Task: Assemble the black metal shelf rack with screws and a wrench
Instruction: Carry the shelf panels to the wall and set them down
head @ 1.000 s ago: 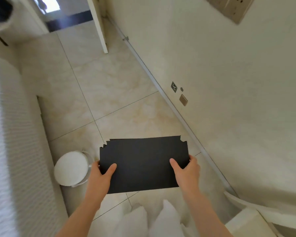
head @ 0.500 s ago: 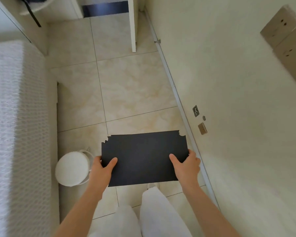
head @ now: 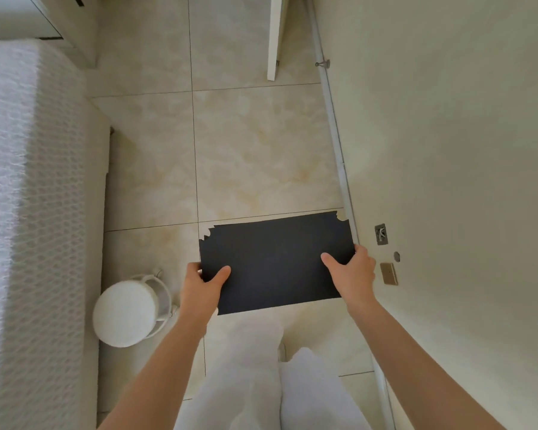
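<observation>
Head view (only view).

- Task item: flat black rectangular metal shelf panel (head: 277, 262), held roughly level above the beige marble-look tiled floor (head: 255, 150), in front of the person and between both hands. The two far corners show a notched, ragged outline. The far right corner overlaps the white skirting strip (head: 336, 144) at the wall foot; whether they touch, can't tell. Top face too dark for surface detail. Underside hidden.
- L hand (head: 201, 287): grasping the panel's near left corner, thumb flat on top. Fingers go under the panel and are hidden.
- R hand (head: 353, 274): grasping the right short edge, thumb on top, knuckles wrapped round the edge. Fingertips hidden beneath.
- Both forearms bare, cut off at bottom of frame.
- White-trousered legs (head: 246, 367) below the panel, cut off at bottom edge. Feet mostly hidden.
- Round white stool (head: 125, 318) on the floor, just left of the L hand. Frame partly visible on its right side, legs hidden under the seat.
- White textured bed cover (head: 19, 212) along the left, cut off by frame edge.
- Cream wall (head: 448, 119) on the right, carrying a small grey plate (head: 381, 234) and a brass-coloured square plate (head: 389, 273), both blurred; markings unreadable.
- White door edge (head: 274, 35) at top, cut off. Metal door stop (head: 323, 64) just beside it, low on the wall.
</observation>
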### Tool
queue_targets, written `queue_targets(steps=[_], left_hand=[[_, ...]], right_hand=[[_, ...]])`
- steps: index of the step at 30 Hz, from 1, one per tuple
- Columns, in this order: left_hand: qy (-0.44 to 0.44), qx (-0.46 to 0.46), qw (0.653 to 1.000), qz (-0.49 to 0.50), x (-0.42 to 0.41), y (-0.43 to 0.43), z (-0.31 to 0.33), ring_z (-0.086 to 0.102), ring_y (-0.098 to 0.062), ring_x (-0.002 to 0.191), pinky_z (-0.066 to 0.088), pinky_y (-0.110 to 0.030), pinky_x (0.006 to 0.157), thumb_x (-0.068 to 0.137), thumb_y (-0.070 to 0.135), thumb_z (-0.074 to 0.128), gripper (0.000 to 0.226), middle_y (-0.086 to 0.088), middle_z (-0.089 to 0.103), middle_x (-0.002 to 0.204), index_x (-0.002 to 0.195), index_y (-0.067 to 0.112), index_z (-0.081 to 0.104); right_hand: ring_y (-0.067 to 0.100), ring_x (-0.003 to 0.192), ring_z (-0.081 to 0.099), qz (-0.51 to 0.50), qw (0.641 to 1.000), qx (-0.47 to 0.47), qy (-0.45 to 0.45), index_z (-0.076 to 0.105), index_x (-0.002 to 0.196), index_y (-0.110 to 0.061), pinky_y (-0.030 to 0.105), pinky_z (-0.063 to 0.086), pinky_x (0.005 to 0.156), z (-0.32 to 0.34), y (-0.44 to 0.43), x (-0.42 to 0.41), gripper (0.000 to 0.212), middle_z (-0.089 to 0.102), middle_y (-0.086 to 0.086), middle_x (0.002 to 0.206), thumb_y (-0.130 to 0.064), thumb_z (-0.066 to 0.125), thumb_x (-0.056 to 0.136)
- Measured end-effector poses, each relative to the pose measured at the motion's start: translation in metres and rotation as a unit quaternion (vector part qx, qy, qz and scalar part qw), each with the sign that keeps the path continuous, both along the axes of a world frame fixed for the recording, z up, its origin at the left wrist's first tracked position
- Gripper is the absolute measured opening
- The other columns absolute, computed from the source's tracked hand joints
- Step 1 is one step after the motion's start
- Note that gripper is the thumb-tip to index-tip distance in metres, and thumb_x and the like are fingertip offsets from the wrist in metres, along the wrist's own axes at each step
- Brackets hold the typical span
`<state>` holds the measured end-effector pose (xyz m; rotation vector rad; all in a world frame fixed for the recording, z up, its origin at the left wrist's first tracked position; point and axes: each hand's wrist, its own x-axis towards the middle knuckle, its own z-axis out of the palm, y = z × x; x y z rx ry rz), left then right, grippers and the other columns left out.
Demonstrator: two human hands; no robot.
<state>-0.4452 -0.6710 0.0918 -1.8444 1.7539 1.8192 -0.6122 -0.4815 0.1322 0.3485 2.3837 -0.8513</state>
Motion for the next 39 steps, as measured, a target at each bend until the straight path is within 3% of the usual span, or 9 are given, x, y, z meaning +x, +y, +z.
queue_targets(steps=[8, 13, 21, 26, 30, 34, 39], left_hand=[[-0.034, -0.007, 0.999, -0.037, -0.099, -0.064, -0.072, 0.060, -0.010, 0.090, 0.048, -0.027, 0.068, 0.093, 0.031, 0.069, 0.036, 0.011, 0.058, 0.099, 0.117, 0.022, 0.044], [-0.062, -0.005, 0.996, -0.061, -0.154, -0.085, -0.141, 0.058, -0.023, 0.100, 0.048, -0.034, 0.082, 0.097, 0.031, 0.064, 0.040, 0.002, 0.056, 0.109, 0.126, 0.016, 0.043], [-0.081, 0.015, 0.995, -0.049, -0.212, -0.106, -0.314, 0.057, -0.023, 0.105, 0.049, -0.034, 0.082, 0.098, 0.034, 0.062, 0.045, 0.002, 0.054, 0.119, 0.133, 0.015, 0.042], [-0.085, 0.014, 0.995, -0.044, -0.229, -0.110, -0.430, 0.056, -0.020, 0.101, 0.047, -0.031, 0.078, 0.097, 0.033, 0.064, 0.037, 0.005, 0.053, 0.113, 0.123, 0.016, 0.044], [-0.085, 0.019, 0.996, -0.033, -0.238, -0.113, -0.516, 0.057, -0.021, 0.099, 0.050, -0.033, 0.079, 0.095, 0.030, 0.066, 0.034, 0.004, 0.055, 0.110, 0.118, 0.016, 0.044], [-0.091, 0.027, 0.995, -0.032, -0.246, -0.116, -0.583, 0.057, -0.025, 0.103, 0.052, -0.041, 0.090, 0.095, 0.027, 0.067, 0.032, 0.001, 0.055, 0.112, 0.115, 0.016, 0.044], [-0.092, 0.015, 0.995, -0.042, -0.255, -0.121, -0.633, 0.056, -0.023, 0.101, 0.047, -0.035, 0.081, 0.096, 0.027, 0.066, 0.029, 0.001, 0.054, 0.110, 0.113, 0.017, 0.044]], right_hand=[[0.032, 0.115, 0.052, 0.002, 1.000, -0.002, -0.018, 0.046, 0.136, -0.008, 0.049, 0.047, 0.101, -0.076, -0.058, -0.097, 0.061, 0.048, 0.014, 0.130, -0.032, 0.073, 0.087], [0.032, 0.113, 0.055, 0.007, 1.000, 0.003, -0.030, 0.050, 0.132, -0.006, 0.048, 0.049, 0.100, -0.152, -0.080, -0.152, 0.056, 0.055, 0.015, 0.128, -0.030, 0.073, 0.087], [0.032, 0.112, 0.058, 0.041, 0.997, 0.019, -0.057, 0.050, 0.133, -0.007, 0.047, 0.051, 0.097, -0.327, -0.102, -0.219, 0.056, 0.054, 0.014, 0.130, -0.029, 0.073, 0.087], [0.029, 0.108, 0.058, 0.071, 0.996, 0.021, -0.058, 0.052, 0.131, -0.006, 0.037, 0.050, 0.093, -0.447, -0.112, -0.248, 0.053, 0.054, 0.014, 0.131, -0.026, 0.073, 0.087], [0.027, 0.106, 0.057, 0.070, 0.995, 0.015, -0.068, 0.050, 0.134, -0.007, 0.041, 0.050, 0.096, -0.536, -0.119, -0.260, 0.055, 0.053, 0.013, 0.132, -0.024, 0.072, 0.087], [0.027, 0.108, 0.058, 0.068, 0.995, 0.011, -0.078, 0.050, 0.133, -0.008, 0.042, 0.050, 0.096, -0.608, -0.120, -0.267, 0.054, 0.053, 0.012, 0.132, -0.022, 0.073, 0.086], [0.026, 0.107, 0.057, 0.084, 0.994, 0.009, -0.075, 0.052, 0.131, -0.008, 0.037, 0.050, 0.090, -0.665, -0.121, -0.278, 0.051, 0.054, 0.012, 0.129, -0.023, 0.072, 0.086]])
